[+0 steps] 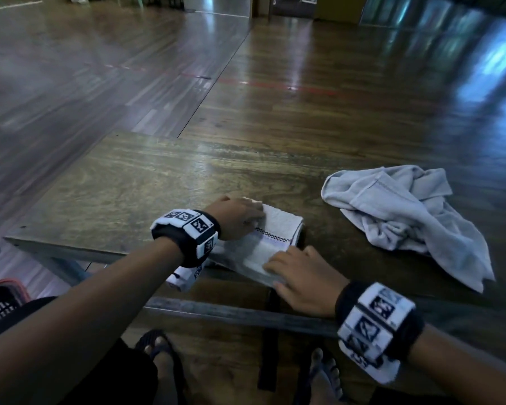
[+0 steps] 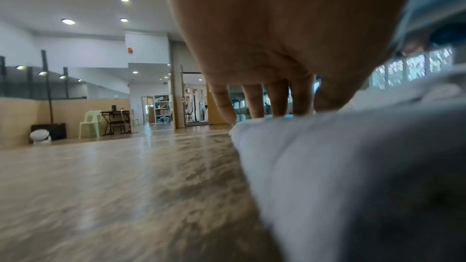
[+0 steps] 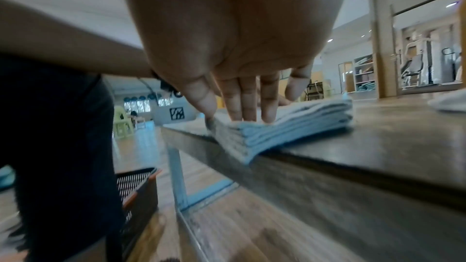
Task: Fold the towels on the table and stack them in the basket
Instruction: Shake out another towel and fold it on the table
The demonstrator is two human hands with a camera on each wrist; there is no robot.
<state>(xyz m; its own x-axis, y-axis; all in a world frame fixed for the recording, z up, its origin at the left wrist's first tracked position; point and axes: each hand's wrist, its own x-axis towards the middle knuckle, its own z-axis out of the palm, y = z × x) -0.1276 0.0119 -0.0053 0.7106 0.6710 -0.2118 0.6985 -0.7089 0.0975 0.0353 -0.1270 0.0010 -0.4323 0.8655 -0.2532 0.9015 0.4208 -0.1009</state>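
Note:
A folded white towel [image 1: 270,238] with a checkered stripe lies at the table's front edge, one corner hanging slightly over it. My left hand [image 1: 246,218] rests on its far left corner with straight fingers [image 2: 277,105] touching the cloth [image 2: 353,166]. My right hand [image 1: 289,271] presses flat on the near corner; in the right wrist view its fingers [image 3: 246,105] lie on the layered towel [image 3: 297,127], thumb against the edge. A crumpled grey towel [image 1: 406,220] lies to the right on the table. The dark basket [image 1: 0,302] with an orange rim stands on the floor at my left.
The wooden table [image 1: 129,185] stretches bare to the left and behind the towels. Its metal leg [image 3: 176,176] stands beside the basket [image 3: 138,190]. My sandalled feet [image 1: 164,358] are under the front edge. A black strap [image 1: 270,331] hangs from the table.

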